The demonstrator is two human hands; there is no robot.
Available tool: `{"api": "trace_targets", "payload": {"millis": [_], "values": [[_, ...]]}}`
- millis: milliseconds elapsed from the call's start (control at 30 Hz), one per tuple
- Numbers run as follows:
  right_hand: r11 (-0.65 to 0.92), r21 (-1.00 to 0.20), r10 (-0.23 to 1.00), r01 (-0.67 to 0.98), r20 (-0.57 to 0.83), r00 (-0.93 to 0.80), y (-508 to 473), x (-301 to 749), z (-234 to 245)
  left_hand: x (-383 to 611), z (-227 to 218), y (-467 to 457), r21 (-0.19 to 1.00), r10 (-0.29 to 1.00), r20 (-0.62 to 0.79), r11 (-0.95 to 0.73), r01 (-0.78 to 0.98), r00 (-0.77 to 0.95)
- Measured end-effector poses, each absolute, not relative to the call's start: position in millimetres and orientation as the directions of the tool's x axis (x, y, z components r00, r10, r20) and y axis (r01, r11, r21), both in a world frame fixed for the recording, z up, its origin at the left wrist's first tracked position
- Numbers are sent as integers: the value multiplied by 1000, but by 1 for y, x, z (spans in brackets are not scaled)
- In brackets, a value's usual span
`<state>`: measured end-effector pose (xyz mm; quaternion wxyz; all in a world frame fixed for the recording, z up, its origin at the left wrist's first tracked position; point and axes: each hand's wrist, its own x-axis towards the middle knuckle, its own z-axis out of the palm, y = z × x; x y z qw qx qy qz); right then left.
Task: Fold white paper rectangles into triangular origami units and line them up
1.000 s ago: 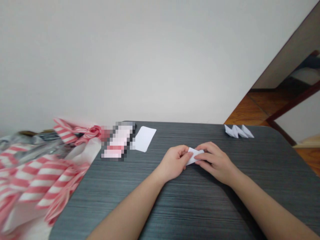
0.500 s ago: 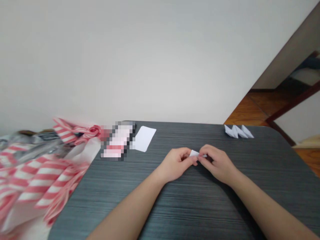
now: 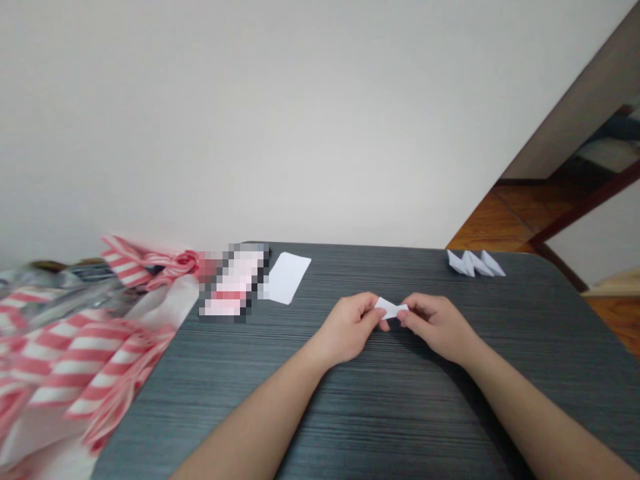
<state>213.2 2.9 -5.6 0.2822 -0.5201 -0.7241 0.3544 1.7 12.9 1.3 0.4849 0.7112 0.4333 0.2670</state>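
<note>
A small folded white paper piece (image 3: 391, 309) is pinched between both my hands just above the dark grey table (image 3: 350, 413). My left hand (image 3: 350, 328) grips its left end with thumb and fingers closed. My right hand (image 3: 436, 325) pinches its right end, fingers curled. Both forearms rest on the table. Most of the paper is hidden by my fingertips.
A flat white paper slip (image 3: 289, 277) lies at the far left of the table beside a blurred pink and white item (image 3: 231, 283). Three folded white paper pieces (image 3: 475, 263) sit at the far right edge. Red-and-white striped cloth (image 3: 75, 353) lies to the left.
The paper has been folded smaller and narrower between my fingers. Both hands stayed in the same spot, with the right hand's fingers shifting to pinch the right end.
</note>
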Motion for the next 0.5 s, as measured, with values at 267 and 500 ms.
{"api": "trace_targets", "payload": {"millis": [267, 500], "values": [[226, -831, 932, 508, 33, -362, 2, 212, -3, 2, 0, 13, 936, 873, -30, -146, 319, 487], [206, -845, 928, 494, 8, -373, 2, 210, -6, 2, 4, 12, 927, 861, -72, -128, 352, 504]]}}
